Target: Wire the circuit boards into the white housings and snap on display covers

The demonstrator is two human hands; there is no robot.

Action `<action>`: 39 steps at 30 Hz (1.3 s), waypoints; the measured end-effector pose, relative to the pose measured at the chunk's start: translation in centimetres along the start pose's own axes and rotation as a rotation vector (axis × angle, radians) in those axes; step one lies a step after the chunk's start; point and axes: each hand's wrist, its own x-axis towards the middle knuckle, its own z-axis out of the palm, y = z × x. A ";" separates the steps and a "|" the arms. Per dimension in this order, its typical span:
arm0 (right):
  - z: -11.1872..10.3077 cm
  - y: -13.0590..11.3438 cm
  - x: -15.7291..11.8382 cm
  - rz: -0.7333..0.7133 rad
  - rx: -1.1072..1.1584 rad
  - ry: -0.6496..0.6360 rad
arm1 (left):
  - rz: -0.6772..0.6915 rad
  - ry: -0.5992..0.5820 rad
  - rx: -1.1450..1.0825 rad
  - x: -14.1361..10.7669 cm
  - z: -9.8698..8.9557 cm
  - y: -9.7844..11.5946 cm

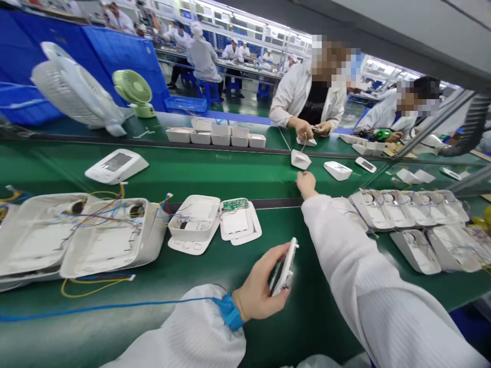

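My left hand [261, 286], with a blue wrist strap [230, 311], grips a thin white device panel [286, 271] by its edges. The panel is tilted nearly edge-on, with a dark face toward my palm. My right hand [307, 184] reaches out over the green belt, its fingers partly curled and foreshortened, with nothing visible in them. Just beyond its fingertips lies a small white housing [300, 160] with a wire rising from it; I see no clear contact. Left of my hands sit an open white housing [195, 217] and a white panel with a green circuit board [236, 205].
Large open white housings [111, 240] with loose wires stand at left, several smaller ones [399, 209] at right. A white device with a screen [115, 166] and another white unit [337, 170] lie on the belt. Across it, a co-worker [312, 97] handles a white part. Fans [134, 92] stand back left.
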 end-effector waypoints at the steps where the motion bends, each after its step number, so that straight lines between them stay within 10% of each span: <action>1: 0.8 -0.1 -0.8 -0.037 0.010 -0.013 | 0.009 -0.007 0.000 0.1 0.0 0.0; 15: 6.0 -6.4 -11.0 -0.574 0.088 -0.497 | -0.003 0.010 0.054 0.4 -0.3 0.4; 24: 6.2 -4.7 -10.9 -0.253 0.719 -0.463 | -0.326 0.132 -0.337 -0.4 -0.5 -1.2; 31: 6.4 -5.7 -11.4 -0.540 0.266 -0.343 | -0.394 0.155 -0.197 -0.7 -0.7 -1.1; 39: 5.3 -4.2 -11.9 -0.476 0.444 -0.264 | -0.553 0.176 -0.100 -0.2 -1.3 -1.2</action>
